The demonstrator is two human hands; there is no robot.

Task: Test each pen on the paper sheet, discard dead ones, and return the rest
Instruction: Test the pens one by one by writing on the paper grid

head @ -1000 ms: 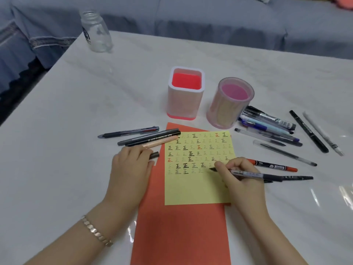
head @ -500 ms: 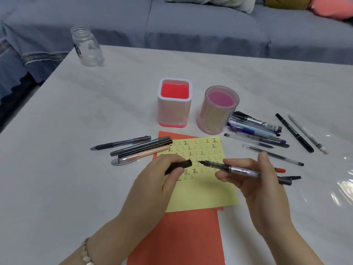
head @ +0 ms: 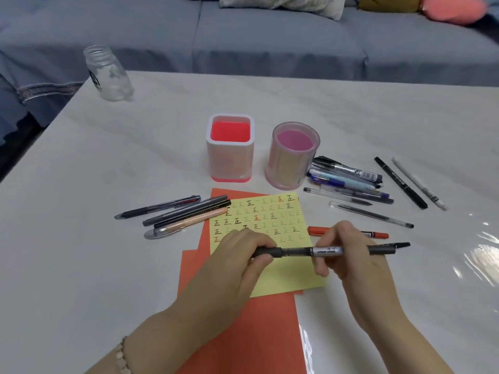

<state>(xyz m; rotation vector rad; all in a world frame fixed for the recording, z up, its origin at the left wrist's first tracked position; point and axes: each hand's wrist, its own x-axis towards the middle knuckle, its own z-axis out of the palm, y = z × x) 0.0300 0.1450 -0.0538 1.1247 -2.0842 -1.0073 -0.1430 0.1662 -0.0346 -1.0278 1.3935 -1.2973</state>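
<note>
Over the yellow test sheet (head: pixel 286 276), which lies on red paper (head: pixel 243 333), I hold a black and silver pen (head: pixel 328 250) level with both hands. My left hand (head: pixel 243 255) grips its black cap (head: pixel 266 251) at the left end, seated on the pen. My right hand (head: pixel 351 255) pinches the barrel. The sheet carries rows of small written marks. Several pens (head: pixel 186 211) lie left of the sheet and several more pens (head: pixel 351 184) lie right of the round holder (head: pixel 293 155). An orange marker (head: pixel 318 230) lies just behind my right hand.
A square pink-bottomed holder (head: pixel 229 149) stands beside the round one behind the sheet. An empty glass jar (head: pixel 108 74) sits at the table's far left corner. A grey sofa (head: pixel 270 36) runs along the far edge. Glossy film (head: pixel 472 252) covers the table at right.
My right hand stopped writing and lifted the pen off the sheet. My left hand picked up the cap, brought it to the tip and pushed it on.
</note>
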